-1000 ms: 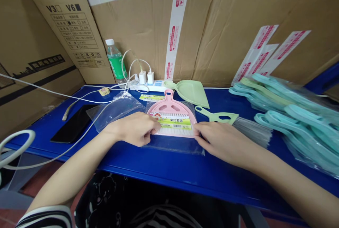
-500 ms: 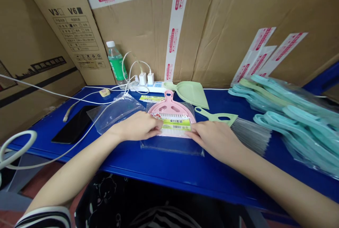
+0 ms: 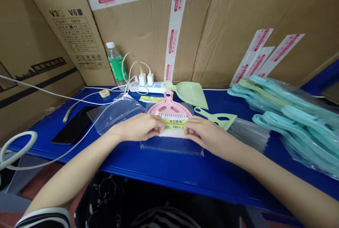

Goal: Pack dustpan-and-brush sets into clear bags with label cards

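Observation:
A pink dustpan (image 3: 168,105) lies flat, its handle pointing away from me, with white brush bristles across it. Under and around it spreads a clear plastic bag (image 3: 172,146), its lower edge toward me. Across the dustpan's near part is a yellow-and-white printed label card (image 3: 175,123). My left hand (image 3: 141,126) pinches the card's left end with curled fingers. At its right end, my right hand (image 3: 205,132) is closed in a pinch too. The fingers hide both card ends. Right of my right hand lies a light green brush (image 3: 218,118) with grey bristles.
A green dustpan (image 3: 194,94) lies behind, by a white power strip (image 3: 156,87) with chargers. Bagged turquoise sets (image 3: 304,115) are piled right. Left are a black phone (image 3: 72,125), an empty clear bag (image 3: 119,109), cables and a bottle (image 3: 116,64). Cardboard boxes (image 3: 148,37) stand behind.
My right hand has shifted slightly left and its fingers have curled in closer on the card. My left hand has barely moved. The card's visible part is narrower.

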A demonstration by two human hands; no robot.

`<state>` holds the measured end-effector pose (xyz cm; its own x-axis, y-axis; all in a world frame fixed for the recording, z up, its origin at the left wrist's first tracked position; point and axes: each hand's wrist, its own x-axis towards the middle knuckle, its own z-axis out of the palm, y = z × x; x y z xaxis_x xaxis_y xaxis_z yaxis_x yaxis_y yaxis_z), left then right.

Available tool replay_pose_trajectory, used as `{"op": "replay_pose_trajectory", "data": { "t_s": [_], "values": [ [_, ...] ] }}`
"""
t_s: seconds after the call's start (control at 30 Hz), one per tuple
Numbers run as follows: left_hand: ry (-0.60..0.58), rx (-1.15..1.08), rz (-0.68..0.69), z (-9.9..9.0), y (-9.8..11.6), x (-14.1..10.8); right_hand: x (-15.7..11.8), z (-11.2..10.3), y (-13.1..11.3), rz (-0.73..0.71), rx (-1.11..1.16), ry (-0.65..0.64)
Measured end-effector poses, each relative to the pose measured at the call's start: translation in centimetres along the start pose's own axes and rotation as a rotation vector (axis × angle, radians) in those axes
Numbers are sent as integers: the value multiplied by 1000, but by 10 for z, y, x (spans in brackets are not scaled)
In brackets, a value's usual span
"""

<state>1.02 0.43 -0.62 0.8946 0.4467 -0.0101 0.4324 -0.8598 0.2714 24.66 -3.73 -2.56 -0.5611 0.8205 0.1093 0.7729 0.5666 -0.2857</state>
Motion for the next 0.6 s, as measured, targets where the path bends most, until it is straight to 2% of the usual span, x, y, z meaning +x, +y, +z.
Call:
{"op": "replay_pose_trajectory", "data": {
  "t_s": [0.3,0.6],
  "values": [
    [-5,-70,7,-1,2,0,2,3,4,-29,81,-17],
    [-26,-94,-49,0,6,-1,-1,0,3,-59,104,-23]
  ]
}}
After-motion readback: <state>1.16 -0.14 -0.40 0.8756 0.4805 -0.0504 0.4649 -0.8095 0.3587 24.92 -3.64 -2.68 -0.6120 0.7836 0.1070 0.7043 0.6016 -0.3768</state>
